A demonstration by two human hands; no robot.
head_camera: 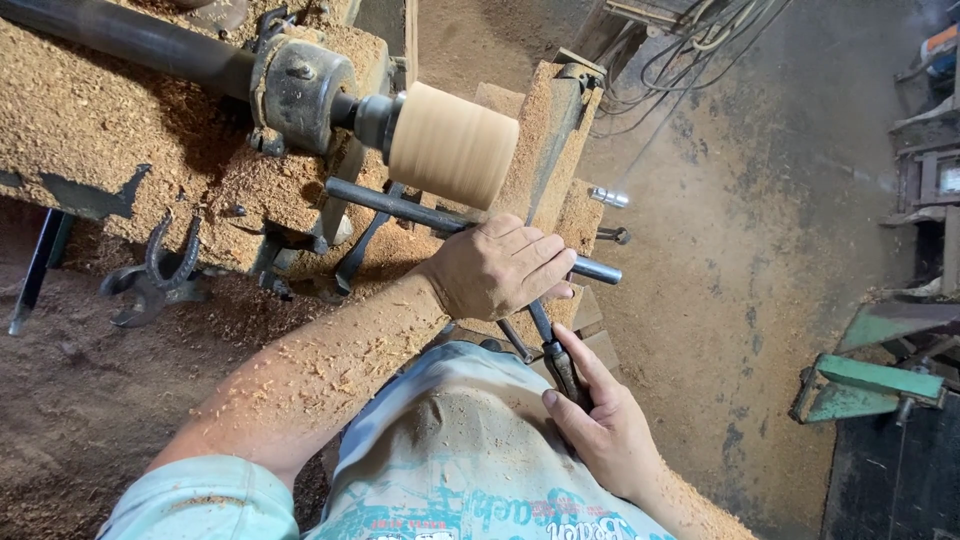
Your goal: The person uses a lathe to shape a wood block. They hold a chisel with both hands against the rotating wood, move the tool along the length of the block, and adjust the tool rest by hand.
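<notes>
Steel chisel [556, 360], tip hidden under the left hand [500, 268], is gripped closed-fisted by the right hand [600, 425].

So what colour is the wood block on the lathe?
Pale tan, unpainted wood block; clearest in the head view.

My forearms, bare and flecked with wood shavings, extend from a pale blue short-sleeved shirt with teal print, sawdust dusting its front
</notes>
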